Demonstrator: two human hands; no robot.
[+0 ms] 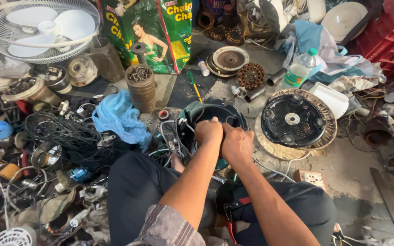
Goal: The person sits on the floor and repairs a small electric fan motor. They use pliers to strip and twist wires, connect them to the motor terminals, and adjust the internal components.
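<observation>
We have both hands pressed together over the dark teal motor housing [208, 114] on the floor between our knees. Our left hand [208, 131] is curled into a fist at its rim beside the white wires [166, 132]; our right hand [236, 145] is closed against it. A round black fan base [292, 120] lies just right, a blue plastic bag [119, 116] left.

Around the dark teal round motor housing [210, 119], two bare hands [224, 136] meet at its rim. Beyond it lie one clear plastic bottle with a green cap [300, 69], one white wire-guarded fan [44, 28], one blue crumpled plastic bag [120, 117], one green printed sack [153, 32], one rusty cylindrical tin of screws [141, 87] and one black round vented disc [292, 120].
</observation>
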